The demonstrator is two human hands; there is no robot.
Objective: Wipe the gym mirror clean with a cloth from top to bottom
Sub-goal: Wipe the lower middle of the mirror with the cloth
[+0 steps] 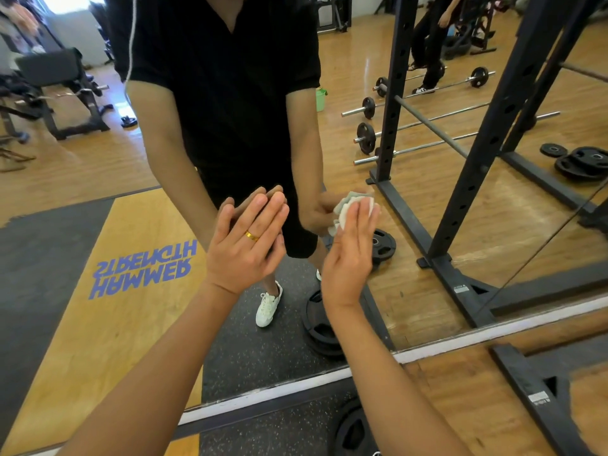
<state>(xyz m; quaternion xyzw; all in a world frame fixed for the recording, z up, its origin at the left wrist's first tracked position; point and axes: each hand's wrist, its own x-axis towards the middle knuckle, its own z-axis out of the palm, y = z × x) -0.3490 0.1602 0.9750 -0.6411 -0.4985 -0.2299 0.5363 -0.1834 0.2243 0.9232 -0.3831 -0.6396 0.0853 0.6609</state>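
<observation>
The gym mirror [108, 166] fills most of the view and reaches down to a white bottom strip [427, 352] near the floor. My right hand [350, 255] presses a crumpled white cloth [345, 213] flat against the lower glass, fingers straight. My left hand [245, 245], with a gold ring, lies with straight fingers on the glass to the left of the cloth. Both hands meet their own reflections in the mirror.
A black squat rack post [539, 399] stands on the wooden floor at the right, close to the glass. A black weight plate [352, 429] lies on the rubber floor below my right arm. The mirror reflects barbells, plates, a bench and another person far back.
</observation>
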